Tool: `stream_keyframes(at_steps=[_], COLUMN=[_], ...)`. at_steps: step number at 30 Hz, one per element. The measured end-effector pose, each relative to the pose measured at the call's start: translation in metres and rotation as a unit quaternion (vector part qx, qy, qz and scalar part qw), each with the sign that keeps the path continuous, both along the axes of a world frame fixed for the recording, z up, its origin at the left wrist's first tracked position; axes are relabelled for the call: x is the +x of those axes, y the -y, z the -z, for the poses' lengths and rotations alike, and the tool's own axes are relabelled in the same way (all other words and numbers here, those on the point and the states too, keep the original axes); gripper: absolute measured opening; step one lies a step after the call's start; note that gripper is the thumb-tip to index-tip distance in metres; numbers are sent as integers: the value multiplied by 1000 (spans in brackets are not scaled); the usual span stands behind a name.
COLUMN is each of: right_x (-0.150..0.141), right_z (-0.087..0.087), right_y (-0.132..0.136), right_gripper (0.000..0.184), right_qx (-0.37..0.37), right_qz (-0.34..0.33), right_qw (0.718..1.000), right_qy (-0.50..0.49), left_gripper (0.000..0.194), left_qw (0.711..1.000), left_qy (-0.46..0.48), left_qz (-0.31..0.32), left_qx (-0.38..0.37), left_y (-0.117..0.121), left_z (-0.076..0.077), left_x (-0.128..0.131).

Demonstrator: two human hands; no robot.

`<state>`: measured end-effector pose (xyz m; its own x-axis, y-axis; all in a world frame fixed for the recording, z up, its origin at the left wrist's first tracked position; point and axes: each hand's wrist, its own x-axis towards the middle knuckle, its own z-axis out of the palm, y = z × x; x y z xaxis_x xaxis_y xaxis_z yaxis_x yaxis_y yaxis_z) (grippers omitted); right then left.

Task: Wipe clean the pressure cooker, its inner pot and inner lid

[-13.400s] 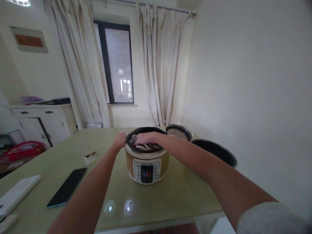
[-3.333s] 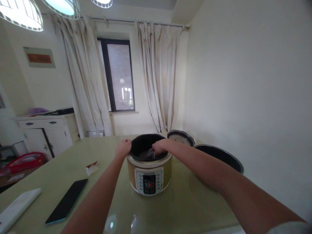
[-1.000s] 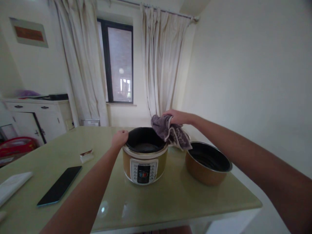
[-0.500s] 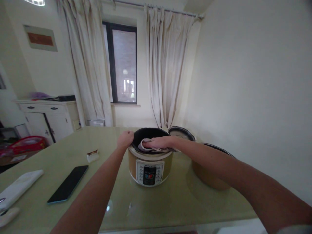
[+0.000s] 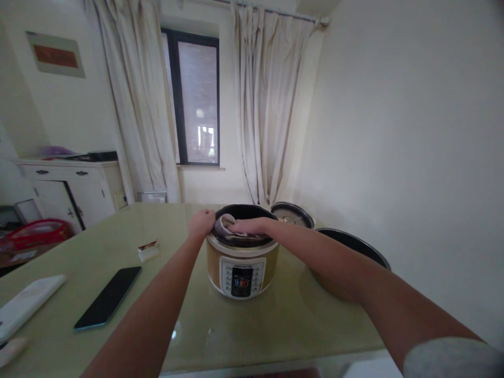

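A gold and white electric cooker (image 5: 213, 264) with a black rim and a front control panel stands on the table, its top uncovered. My left hand (image 5: 201, 222) is closed on the left side of that rim, fingers curled over it. Inside the opening, my right hand (image 5: 249, 227) presses a greyish cloth (image 5: 225, 223) against the left part of the inner wall. The fingertips of the right hand are partly hidden by the cloth. Behind the cooker to the right lies a round lid (image 5: 293, 214) with a black edge.
Under my right forearm stands a round pot (image 5: 354, 242) with a dark inside. On the left of the green table (image 5: 189, 336) lie a dark phone (image 5: 108, 297), a white device (image 5: 31, 304) and a small white packet (image 5: 148, 251). A wall rises at the right.
My right hand has slid the cloth leftward along the inside of the cooker, nearer to my left hand. The left hand keeps its place on the rim. The view has shifted slightly.
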<state>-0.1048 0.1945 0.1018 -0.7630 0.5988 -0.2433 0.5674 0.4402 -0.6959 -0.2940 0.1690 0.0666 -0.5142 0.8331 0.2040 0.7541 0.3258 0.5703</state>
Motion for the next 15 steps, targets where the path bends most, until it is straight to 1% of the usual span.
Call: stream_keyframes(at_steps=[2, 3, 5, 7, 9, 11, 13, 15], right_x=[1, 4, 14, 29, 44, 53, 57, 54], right_z=[-6, -9, -18, -28, -38, -45, -48, -44], right_y=[1, 2, 6, 9, 8, 1, -9, -22], right_gripper=[33, 33, 36, 39, 36, 28, 25, 27], right_qx=[3, -13, -46, -31, 26, 91, 156, 241], right_qz=[19, 14, -4, -19, -52, -113, -172, -187], right_qw=[997, 996, 998, 999, 995, 981, 954, 914], right_qy=[-78, -88, -52, 17, 79, 125, 190, 268], left_gripper=[44, 44, 44, 44, 44, 45, 45, 44], left_qw=[1000, 1000, 1000, 1000, 1000, 1000, 1000, 1000], left_qy=[1, 2, 2, 1, 2, 3, 4, 3], left_qz=[4, 5, 3, 1, -2, -5, -6, -6], left_qx=[-5, -7, -9, -7, -4, -2, -1, 0], left_y=[1, 1, 2, 2, 2, 1, 0, 0], left_z=[-1, -1, -2, -1, -1, 0, 0, 1], left_x=[0, 0, 1, 2, 2, 2, 2, 1])
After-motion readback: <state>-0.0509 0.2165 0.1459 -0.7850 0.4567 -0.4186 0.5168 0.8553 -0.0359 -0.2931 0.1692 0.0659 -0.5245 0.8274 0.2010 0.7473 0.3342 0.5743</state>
